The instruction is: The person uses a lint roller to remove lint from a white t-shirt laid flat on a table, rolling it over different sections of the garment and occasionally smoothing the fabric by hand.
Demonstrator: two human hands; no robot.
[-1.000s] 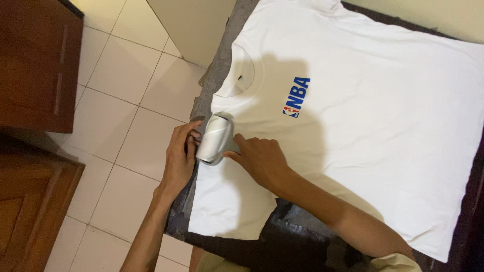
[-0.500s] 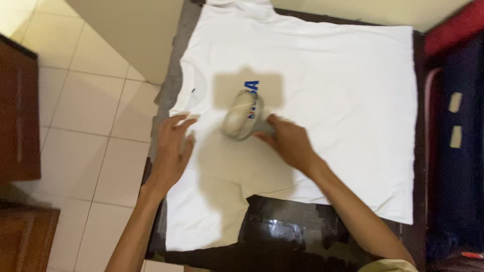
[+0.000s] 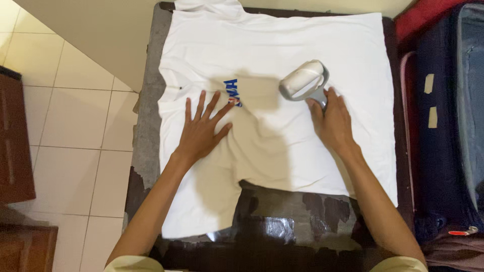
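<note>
The right hand (image 3: 334,123) covered the grey handle of the white lint roller (image 3: 304,80), so its grip could not be seen. The left hand (image 3: 201,132) hid part of the blue and red chest print (image 3: 232,92) on the white cotton T-shirt (image 3: 282,50). The dark blue suitcase (image 3: 454,126) was cut off by the right edge.

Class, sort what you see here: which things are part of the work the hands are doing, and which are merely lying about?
In the work:
- white T-shirt, spread flat
- lint roller, held by the right hand
- left hand, pressed flat on the shirt
- dark worn table under the shirt

Lying about:
- dark blue suitcase
- brown wooden furniture
- tiled floor
</note>
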